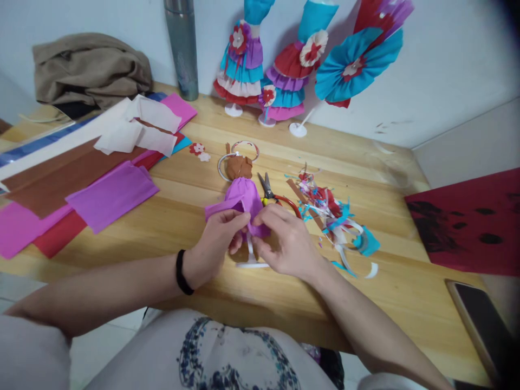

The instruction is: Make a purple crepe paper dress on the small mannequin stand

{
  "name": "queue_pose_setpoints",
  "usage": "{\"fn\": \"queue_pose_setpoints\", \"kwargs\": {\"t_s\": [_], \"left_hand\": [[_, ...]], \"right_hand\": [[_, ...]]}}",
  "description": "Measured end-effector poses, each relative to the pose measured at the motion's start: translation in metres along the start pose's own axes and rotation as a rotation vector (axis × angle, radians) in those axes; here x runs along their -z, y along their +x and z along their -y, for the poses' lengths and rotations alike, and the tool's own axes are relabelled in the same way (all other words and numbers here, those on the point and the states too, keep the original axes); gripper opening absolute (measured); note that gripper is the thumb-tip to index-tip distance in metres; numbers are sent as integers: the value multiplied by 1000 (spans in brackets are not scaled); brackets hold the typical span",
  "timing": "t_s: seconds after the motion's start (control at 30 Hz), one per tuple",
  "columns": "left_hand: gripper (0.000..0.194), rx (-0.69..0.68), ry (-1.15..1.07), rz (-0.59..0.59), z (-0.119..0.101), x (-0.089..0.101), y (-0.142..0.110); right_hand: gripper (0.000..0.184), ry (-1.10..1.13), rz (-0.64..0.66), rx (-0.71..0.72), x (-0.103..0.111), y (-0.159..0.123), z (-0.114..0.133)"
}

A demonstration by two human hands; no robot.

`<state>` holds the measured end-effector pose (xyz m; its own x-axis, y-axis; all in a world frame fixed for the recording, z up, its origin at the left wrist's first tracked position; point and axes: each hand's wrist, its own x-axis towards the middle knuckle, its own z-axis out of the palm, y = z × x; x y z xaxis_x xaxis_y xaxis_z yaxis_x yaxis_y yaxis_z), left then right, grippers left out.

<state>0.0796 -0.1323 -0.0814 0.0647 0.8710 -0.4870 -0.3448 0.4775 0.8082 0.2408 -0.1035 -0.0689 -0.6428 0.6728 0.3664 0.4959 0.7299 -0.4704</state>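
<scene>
Purple crepe paper (254, 195) is gathered in folds around a white stand (251, 252), whose flat base points toward me. My left hand (221, 230) pinches the purple paper's edge between thumb and fingers. Close beside it, my right hand (286, 238) has thumb and fingers bent in at the paper's right side, pinching it. Beyond the purple part is a bunched piece of brown crepe paper (239, 167). Two tape rolls (223, 168) lie around the brown piece. Scissors (268, 189) with red-orange handles rest just past my right hand, partly hidden by it.
Crepe paper sheets (52, 179) are piled at the left. Colourful paper scraps (325, 200) lie right of the scissors. Paper dress figures (244, 70) on white stands line the wall, beside a flask (182, 54). Paper flowers (197, 149) lie mid-table; a phone (479, 319) is near right.
</scene>
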Motion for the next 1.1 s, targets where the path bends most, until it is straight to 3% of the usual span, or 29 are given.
{"fn": "queue_pose_setpoints", "kwargs": {"t_s": [0.1, 0.27, 0.53, 0.77, 1.0, 1.1], "left_hand": [[32, 4, 25, 7, -1, -1, -1], [32, -33, 9, 6, -2, -3, -2], [37, -48, 6, 33, -1, -1, -3], [22, 48, -29, 8, 0, -4, -5], [24, 74, -47, 15, 0, -3, -9], [22, 83, -33, 15, -1, 0, -9]], "right_hand": [[17, 112, 11, -5, 8, 4, -2], [42, 84, 86, 35, 7, 11, -10], [45, 80, 102, -5, 1, 8, -14], [37, 189, 9, -41, 6, 11, -8], [14, 172, -130, -161, 9, 20, -13], [8, 229, -39, -108, 14, 8, -8]]}}
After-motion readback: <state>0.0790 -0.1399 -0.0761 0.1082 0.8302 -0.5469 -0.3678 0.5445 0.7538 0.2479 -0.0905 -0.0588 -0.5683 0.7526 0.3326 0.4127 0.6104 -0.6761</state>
